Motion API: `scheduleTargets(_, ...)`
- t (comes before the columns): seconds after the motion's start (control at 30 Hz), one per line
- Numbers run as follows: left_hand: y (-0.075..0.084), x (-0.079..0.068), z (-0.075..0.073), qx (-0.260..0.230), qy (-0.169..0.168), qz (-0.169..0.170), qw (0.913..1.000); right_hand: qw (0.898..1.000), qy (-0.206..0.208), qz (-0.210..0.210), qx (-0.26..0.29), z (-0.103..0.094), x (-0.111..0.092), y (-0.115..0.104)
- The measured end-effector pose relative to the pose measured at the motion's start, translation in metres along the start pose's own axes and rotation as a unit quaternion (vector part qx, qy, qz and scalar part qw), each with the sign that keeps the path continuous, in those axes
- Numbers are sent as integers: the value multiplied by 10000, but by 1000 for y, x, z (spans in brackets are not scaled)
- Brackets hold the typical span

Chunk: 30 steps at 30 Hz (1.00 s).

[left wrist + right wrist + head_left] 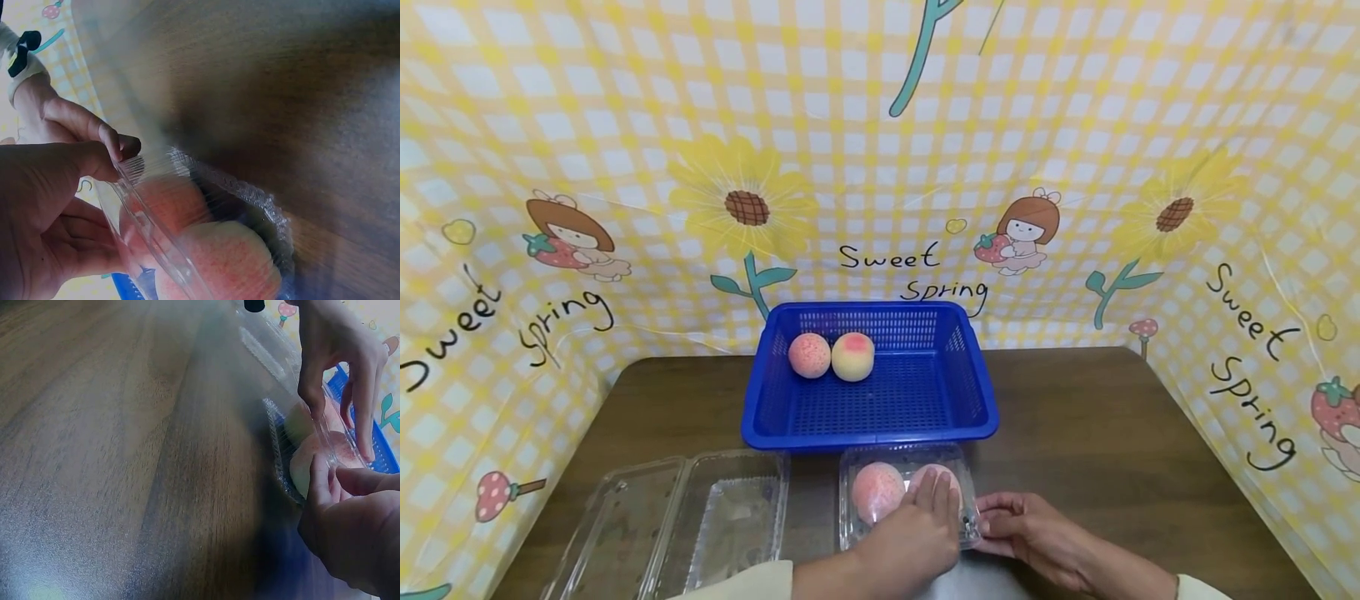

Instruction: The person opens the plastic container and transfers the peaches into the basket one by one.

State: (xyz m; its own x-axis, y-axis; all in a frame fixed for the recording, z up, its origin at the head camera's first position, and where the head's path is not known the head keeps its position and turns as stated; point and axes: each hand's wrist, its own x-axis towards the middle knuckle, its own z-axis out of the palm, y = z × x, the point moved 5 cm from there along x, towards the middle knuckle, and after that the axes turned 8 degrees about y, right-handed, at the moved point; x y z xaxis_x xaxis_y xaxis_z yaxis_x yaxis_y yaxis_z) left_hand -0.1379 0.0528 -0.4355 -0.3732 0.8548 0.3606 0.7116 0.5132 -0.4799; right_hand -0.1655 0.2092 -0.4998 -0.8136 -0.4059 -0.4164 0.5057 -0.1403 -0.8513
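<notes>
A clear plastic clamshell container (910, 455) stands on the table in front of the blue basket, its lid over two pinkish peaches (878, 493). My left hand (906, 542) presses on the lid above the right-hand peach with extended fingers, its thumb at the container's front edge. At the right corner my right hand (1037, 533) pinches the rim between thumb and fingers. In the left wrist view, the peaches (228, 262) show through the ribbed plastic wall. Both hands meet near the same rim in the right wrist view, where my left hand (344, 356) partly hides the lid.
Behind the container, a blue perforated basket (868, 437) holds two more peaches (852, 358) at its left. An opened clear clamshell (673, 508) lies left on the dark wooden table (1075, 433). Yellow checked cloth (850, 167) surrounds the table at the back and sides.
</notes>
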Motion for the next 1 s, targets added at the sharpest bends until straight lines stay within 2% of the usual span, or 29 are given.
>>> scheduleTargets(0.2, 3, 0, 1, 231, 121, 195, 9995, 9999, -53, -136, 22, -1, 1, 3)
scheduleTargets(0.37, 5, -2, 0, 452, 391, 88, 9982, 9993, -153, -328, 17, 0, 2, 3)
scheduleTargets(0.5, 7, -4, 2, 549, 467, 45, 9974, 9988, -157, -463, -38, 1, 2, 4)
scheduleTargets(0.77, 3, 0, -3, 418, 211, 27, 9989, 9987, 102, -456, -212, 0, 3, 6)
scheduleTargets(1.0, -2, -2, -4, 101, -119, -92, 9998, 9990, -25, -420, -172, 0, 1, 5)
